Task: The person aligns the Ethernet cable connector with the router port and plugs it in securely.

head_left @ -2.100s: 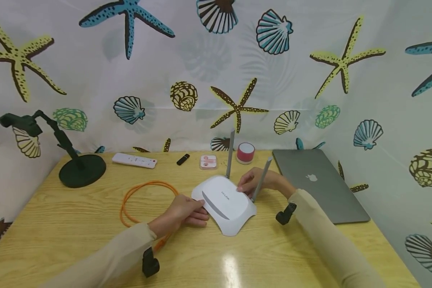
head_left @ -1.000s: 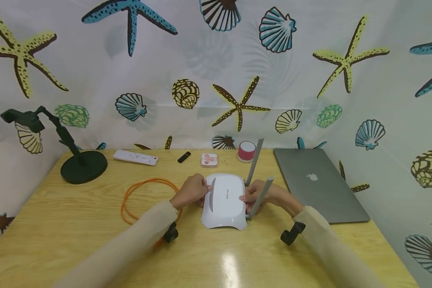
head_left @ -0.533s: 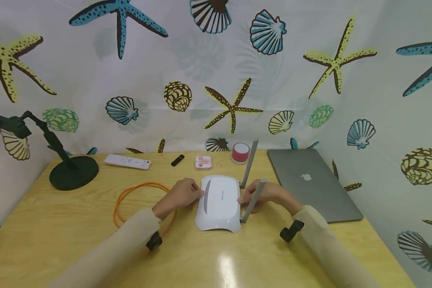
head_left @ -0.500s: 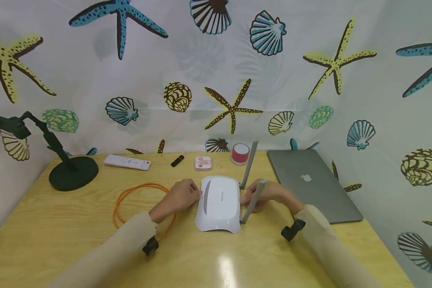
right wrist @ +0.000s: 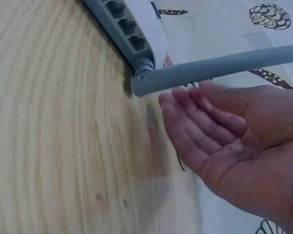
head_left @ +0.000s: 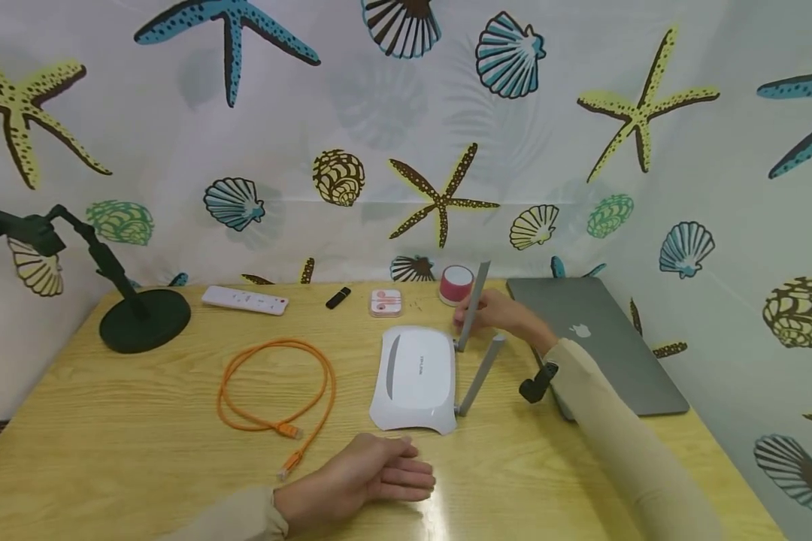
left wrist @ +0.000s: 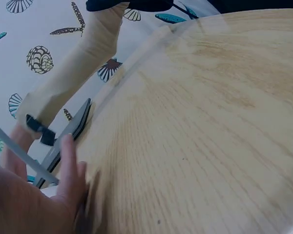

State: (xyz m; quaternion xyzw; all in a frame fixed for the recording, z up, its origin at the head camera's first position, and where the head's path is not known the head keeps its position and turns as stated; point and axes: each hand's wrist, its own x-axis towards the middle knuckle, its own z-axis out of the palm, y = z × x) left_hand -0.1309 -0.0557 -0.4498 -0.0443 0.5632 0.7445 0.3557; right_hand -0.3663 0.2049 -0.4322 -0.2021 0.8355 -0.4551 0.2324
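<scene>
A white Wi-Fi router (head_left: 416, 376) lies flat mid-table, its two grey antennas raised on the right side. My left hand (head_left: 374, 477) is in front of it, over the table, fingers extended and holding nothing. Behind the rear antenna (head_left: 474, 304) is my right hand (head_left: 501, 312), near a small red-and-white cylinder (head_left: 456, 284). In the right wrist view its fingers (right wrist: 200, 126) bend loosely beside the antenna, with nothing in the palm. That view also shows the router's row of ports (right wrist: 124, 24).
An orange network cable (head_left: 277, 344) lies coiled left of the router. Along the back are a dark desk lamp (head_left: 145, 319), a white remote (head_left: 245, 300), a black USB stick (head_left: 338, 297) and an earphone case (head_left: 386, 302). A closed grey laptop (head_left: 609, 353) lies at right.
The router was turned from an angled position until its antennas faced right. Both hands have since let go; the left came toward the front, the right moved back toward the cylinder.
</scene>
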